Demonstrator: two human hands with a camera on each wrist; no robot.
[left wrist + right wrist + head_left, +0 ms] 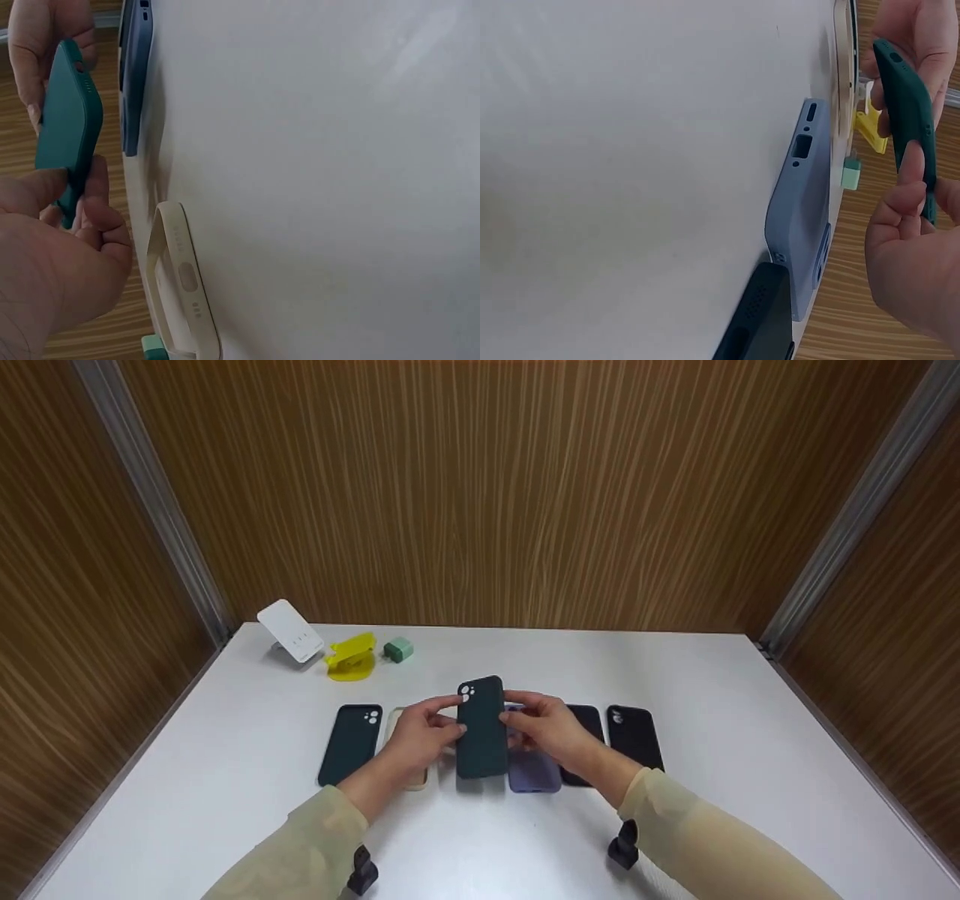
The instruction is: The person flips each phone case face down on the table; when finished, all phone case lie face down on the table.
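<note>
Both hands hold a dark green phone case (pixel 481 731) upright above the table, its camera cutouts at the top left. My left hand (pixel 418 739) pinches its left edge between thumb and fingers. On the opposite edge, my right hand (pixel 551 727) grips with thumb and fingers. Beneath the right hand lies a purple phone case (pixel 535 772), partly covered by it. A cream phone case (pixel 196 300) lies near the left hand, mostly hidden by it in the head view. The held case shows its lower end with small holes in both wrist views.
Another dark green phone case (pixel 350 744) lies at the left of the row. Two black phone cases lie to the right, the outer black case (pixel 634 735) at the end. Farther back stand a white panel-like object (pixel 291 630), a yellow stand (pixel 351 658) and a green plug adapter (pixel 398 649).
</note>
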